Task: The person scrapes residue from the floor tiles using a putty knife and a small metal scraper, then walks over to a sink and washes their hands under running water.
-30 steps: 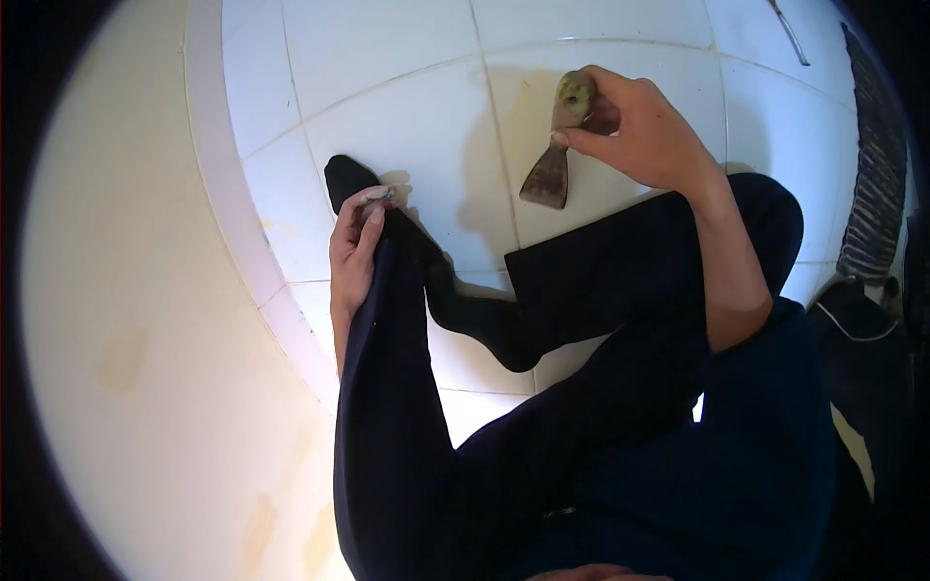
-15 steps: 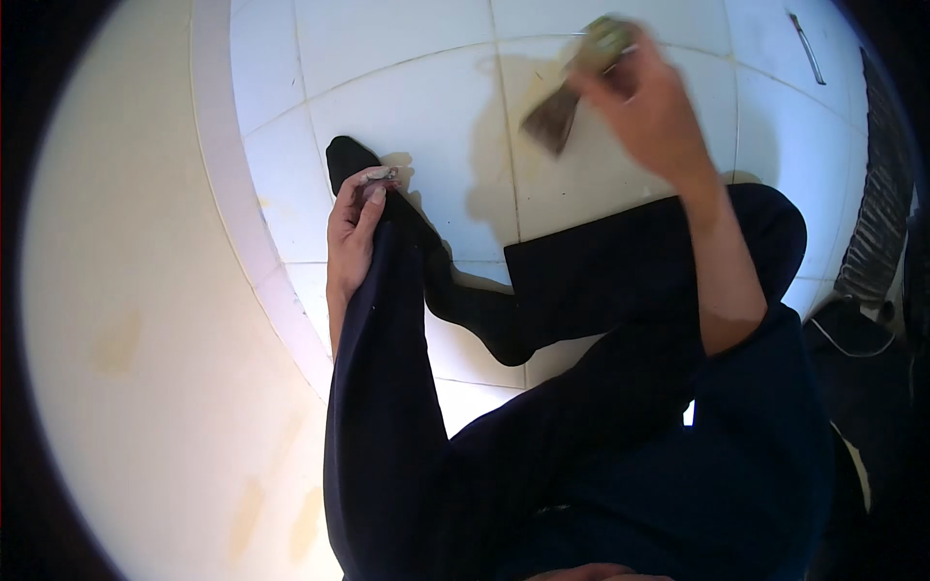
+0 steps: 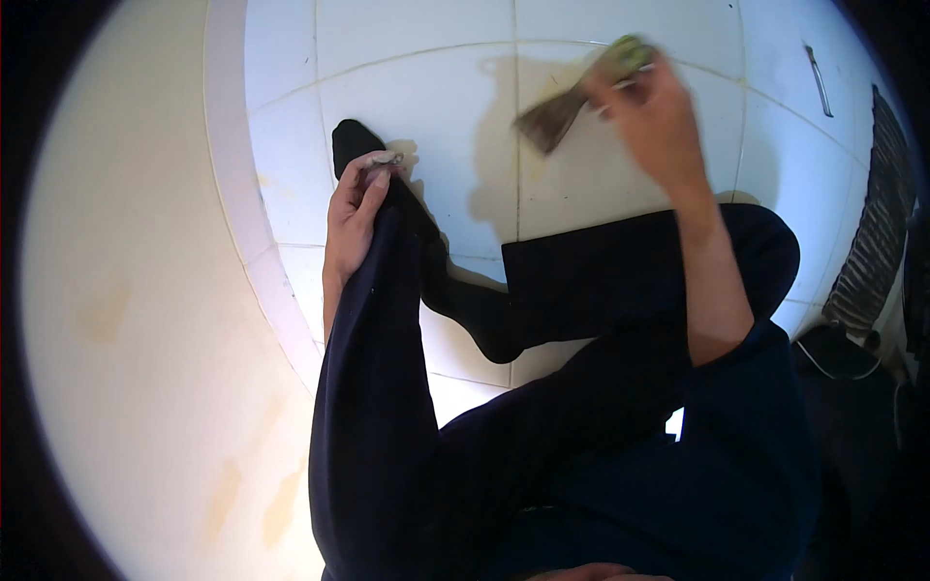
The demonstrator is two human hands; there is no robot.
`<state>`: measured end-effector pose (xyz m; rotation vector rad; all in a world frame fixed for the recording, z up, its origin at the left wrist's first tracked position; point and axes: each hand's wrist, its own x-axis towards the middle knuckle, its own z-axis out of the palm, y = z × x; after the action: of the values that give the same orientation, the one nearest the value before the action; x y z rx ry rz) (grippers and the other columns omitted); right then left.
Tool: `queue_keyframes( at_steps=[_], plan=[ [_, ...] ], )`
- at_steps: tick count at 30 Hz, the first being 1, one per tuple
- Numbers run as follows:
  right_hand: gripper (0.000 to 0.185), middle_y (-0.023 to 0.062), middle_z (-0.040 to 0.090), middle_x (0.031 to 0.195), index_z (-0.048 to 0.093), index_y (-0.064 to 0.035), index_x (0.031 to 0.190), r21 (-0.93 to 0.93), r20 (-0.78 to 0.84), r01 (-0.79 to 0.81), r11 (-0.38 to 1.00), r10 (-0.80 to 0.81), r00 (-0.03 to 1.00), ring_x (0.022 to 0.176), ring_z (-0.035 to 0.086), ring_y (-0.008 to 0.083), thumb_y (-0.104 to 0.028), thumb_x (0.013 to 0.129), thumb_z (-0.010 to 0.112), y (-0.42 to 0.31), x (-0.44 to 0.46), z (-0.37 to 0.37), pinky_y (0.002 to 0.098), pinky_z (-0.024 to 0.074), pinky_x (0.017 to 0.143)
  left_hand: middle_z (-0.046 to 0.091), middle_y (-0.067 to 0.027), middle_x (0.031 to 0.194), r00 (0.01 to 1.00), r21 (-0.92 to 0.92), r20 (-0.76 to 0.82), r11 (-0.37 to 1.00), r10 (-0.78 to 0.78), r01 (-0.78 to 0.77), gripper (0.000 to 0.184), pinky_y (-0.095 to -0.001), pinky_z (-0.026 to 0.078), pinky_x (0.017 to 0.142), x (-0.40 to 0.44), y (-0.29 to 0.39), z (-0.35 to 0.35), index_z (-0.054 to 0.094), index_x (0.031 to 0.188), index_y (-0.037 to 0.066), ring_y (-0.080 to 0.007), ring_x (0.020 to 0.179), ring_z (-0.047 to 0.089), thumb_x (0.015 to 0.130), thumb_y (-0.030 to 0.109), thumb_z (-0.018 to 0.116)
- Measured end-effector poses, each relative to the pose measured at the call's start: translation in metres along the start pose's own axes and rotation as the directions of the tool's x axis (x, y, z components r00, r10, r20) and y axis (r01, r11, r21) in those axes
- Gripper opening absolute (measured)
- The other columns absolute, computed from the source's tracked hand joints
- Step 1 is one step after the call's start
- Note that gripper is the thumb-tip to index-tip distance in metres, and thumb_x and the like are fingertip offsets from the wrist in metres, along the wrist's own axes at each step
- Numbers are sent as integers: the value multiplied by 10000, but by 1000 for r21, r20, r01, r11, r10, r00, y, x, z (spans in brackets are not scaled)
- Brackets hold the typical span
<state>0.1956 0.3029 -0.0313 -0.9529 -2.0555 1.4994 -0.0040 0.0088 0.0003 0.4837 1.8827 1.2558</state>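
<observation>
My right hand (image 3: 654, 126) is raised over the tiled floor, closed around a scraper (image 3: 552, 118). Its flared brown-grey blade points down and left; the greenish handle end shows above my fingers, blurred by motion. Near my black-socked foot (image 3: 351, 140), my left hand (image 3: 356, 208) rests by the lower leg of my dark trousers (image 3: 373, 368). Its fingers are curled together, with small greyish and reddish bits at the tips that I cannot make out.
White floor tiles (image 3: 426, 87) with yellowish joints lie before me. A cream wall (image 3: 126, 242) with stains rises at the left. At the upper right lies a thin metal tool (image 3: 819, 82). A dark ribbed strip (image 3: 872, 223) and a black bag-like item (image 3: 843, 358) are at the right.
The scraper has swung, its blade now reaching further left and lying flatter. My right hand has shifted slightly down. The view has tilted a little; my left hand keeps its grip.
</observation>
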Motion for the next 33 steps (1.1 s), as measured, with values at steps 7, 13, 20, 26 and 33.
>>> queue_keyframes(
  at_steps=[7,13,20,26,33],
  plan=[
    [331,110,725,891,565,5,1038,132,-188,-90,987,114,975,769,701,171,-220,882,752,3,11,-16,327,543,713,645,-82,1177,1000,-7,6,1000,-3,3,267,-277,414,1021,2,0,2,565,1268,0,-150,1133,583,1022,99,529],
    [286,80,716,887,583,-6,1039,3,42,0,1000,0,999,774,706,164,-186,884,742,-4,-1,11,332,552,692,679,-104,1069,979,41,-191,997,71,-64,219,-287,474,934,1,-3,3,610,1189,-14,-169,1004,636,1011,91,540],
    [281,132,704,982,580,44,1103,376,-346,28,926,112,931,842,709,212,-84,896,719,3,30,-46,314,578,751,660,-107,887,593,49,-804,999,46,-12,211,-320,535,773,-59,-81,-22,649,1094,-17,-149,777,610,995,140,549],
    [267,140,703,975,577,42,1085,420,-227,-55,906,163,960,846,712,227,-96,901,711,-2,25,-25,332,585,775,643,-99,974,666,61,-745,992,-31,115,330,-287,541,757,-199,-161,86,491,1238,-32,-172,868,655,914,-51,554],
    [288,150,703,971,559,40,1097,401,-138,-85,912,152,979,850,716,231,-107,902,713,4,25,-8,339,586,777,611,-191,1053,923,559,219,734,316,-384,503,-403,520,819,-97,-1,142,528,1310,-36,-333,931,599,893,201,681]
  ],
)
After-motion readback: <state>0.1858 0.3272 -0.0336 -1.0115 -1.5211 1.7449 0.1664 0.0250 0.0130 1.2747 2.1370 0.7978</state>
